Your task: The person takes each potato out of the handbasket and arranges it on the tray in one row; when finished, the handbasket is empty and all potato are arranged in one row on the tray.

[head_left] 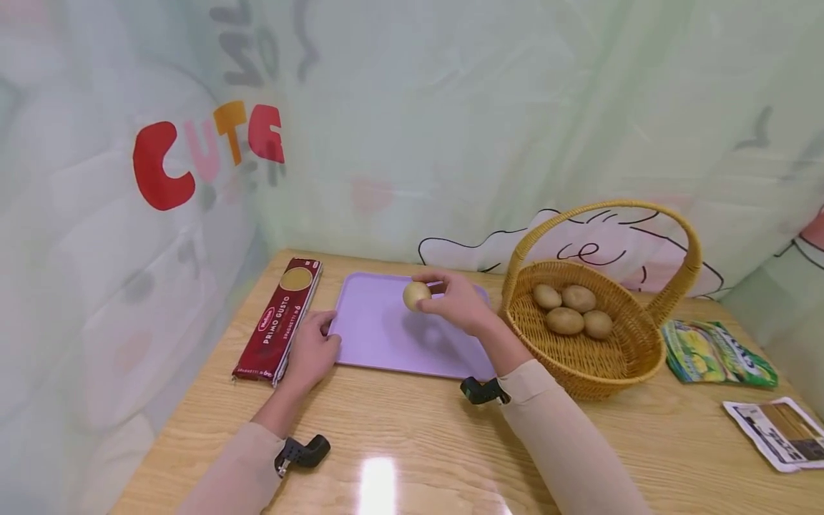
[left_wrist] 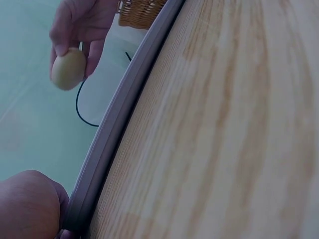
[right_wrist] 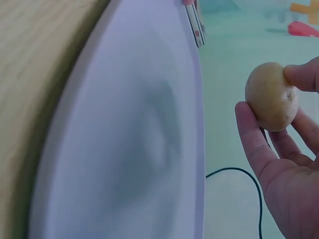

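Note:
A pale, round potato [head_left: 416, 295] is pinched between the thumb and fingertips of my right hand [head_left: 455, 304], held above the lilac tray [head_left: 376, 336]. In the right wrist view the potato [right_wrist: 271, 97] shows a smooth skin with small marks, apart from the tray. My left hand [head_left: 314, 349] grips the tray's left rim, its thumb on the rim in the left wrist view; the fingers beneath are mostly hidden. Several more potatoes [head_left: 566, 321] lie together in a wicker basket [head_left: 601, 366] to the right of the tray.
A dark red spaghetti packet [head_left: 278, 322] lies left of the tray, close by my left hand. The basket's tall arched handle [head_left: 605, 205] rises over it. At the right lie a green-yellow packet [head_left: 714, 354] and a white-brown packet [head_left: 780, 433]. A printed curtain [head_left: 399, 129] hangs behind the table.

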The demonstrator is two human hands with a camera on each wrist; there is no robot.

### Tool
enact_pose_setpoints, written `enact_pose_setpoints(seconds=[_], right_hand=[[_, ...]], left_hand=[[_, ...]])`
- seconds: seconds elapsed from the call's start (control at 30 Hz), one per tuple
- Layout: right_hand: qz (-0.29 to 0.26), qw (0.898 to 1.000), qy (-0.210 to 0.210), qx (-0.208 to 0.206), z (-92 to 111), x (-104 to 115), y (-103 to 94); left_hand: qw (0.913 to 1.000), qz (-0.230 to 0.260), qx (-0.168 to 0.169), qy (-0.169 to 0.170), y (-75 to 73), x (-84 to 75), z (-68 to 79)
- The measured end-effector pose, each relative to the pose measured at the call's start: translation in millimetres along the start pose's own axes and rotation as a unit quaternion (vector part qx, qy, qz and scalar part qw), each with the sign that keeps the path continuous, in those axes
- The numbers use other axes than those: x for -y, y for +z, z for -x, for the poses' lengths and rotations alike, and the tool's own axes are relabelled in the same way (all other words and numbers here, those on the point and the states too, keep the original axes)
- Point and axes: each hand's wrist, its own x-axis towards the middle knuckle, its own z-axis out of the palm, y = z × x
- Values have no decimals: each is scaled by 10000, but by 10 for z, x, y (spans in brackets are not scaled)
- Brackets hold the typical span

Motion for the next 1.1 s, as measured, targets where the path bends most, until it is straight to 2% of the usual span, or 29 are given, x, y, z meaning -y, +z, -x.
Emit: enact_pose_setpoints(seconds=[0.13,0.3,0.63,0.83,0.93,1.1], right_hand=[[63,10000,36,18,-135,28,59],[-128,9999,62,-59,-286,33,161],[-414,9986,85,-310,-566,-35,536],[148,9985,292,-428,-710,-94,690],[471,9976,241,-452,-777,-98,752],[717,9962,178,-460,-903,-65,852]], left_hand=[[10000,19,-4,-30,12,-14,-16],[10000,-39,-27,14,15,-48,-21],[9996,-234,-140,20,-3,-40,12],[9996,-210,-182,76,26,-9,18],[9995,-201,-206,103,38,0,23],[9994,-218,-254,47,31,3,23]])
